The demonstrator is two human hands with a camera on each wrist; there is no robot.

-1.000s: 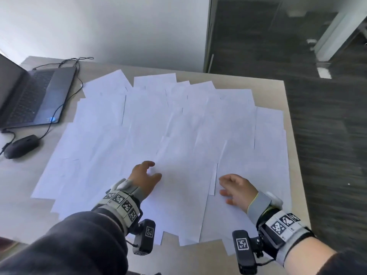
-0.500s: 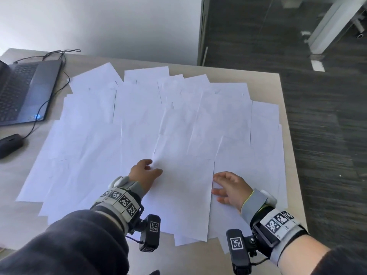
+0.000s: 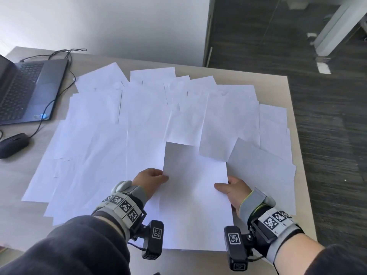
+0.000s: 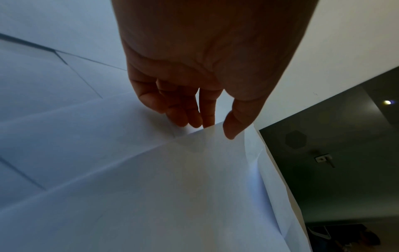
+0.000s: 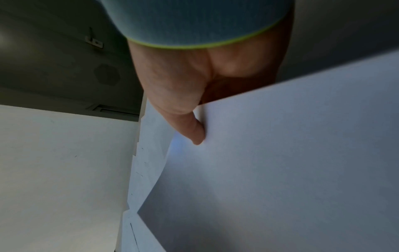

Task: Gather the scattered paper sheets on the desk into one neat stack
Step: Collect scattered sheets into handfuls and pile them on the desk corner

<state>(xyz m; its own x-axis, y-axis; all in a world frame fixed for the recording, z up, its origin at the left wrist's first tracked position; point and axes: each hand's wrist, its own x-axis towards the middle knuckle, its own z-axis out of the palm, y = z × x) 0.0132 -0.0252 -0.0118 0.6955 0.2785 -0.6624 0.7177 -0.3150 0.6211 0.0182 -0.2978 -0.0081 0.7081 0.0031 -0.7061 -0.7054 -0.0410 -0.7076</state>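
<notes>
Several white paper sheets [image 3: 139,124] lie overlapping across the beige desk [image 3: 274,82]. One sheet [image 3: 194,175] is lifted off the pile, its far end raised toward me. My left hand [image 3: 153,178] pinches its left edge, thumb on top; in the left wrist view the thumb [image 4: 235,126] presses the sheet [image 4: 172,187] with the fingers behind it. My right hand [image 3: 231,188] grips the right edge; the right wrist view shows its thumb [image 5: 194,131] on the sheet [image 5: 280,162] and the fingers hidden beneath.
An open laptop [image 3: 25,90] sits at the desk's back left with a black mouse [image 3: 13,144] and cables in front of it. The desk's right edge [image 3: 297,155] drops to a dark floor. A white wall stands behind the desk.
Both hands went from resting flat on the papers to pinching one sheet by its side edges, and the sheet has come up off the pile.
</notes>
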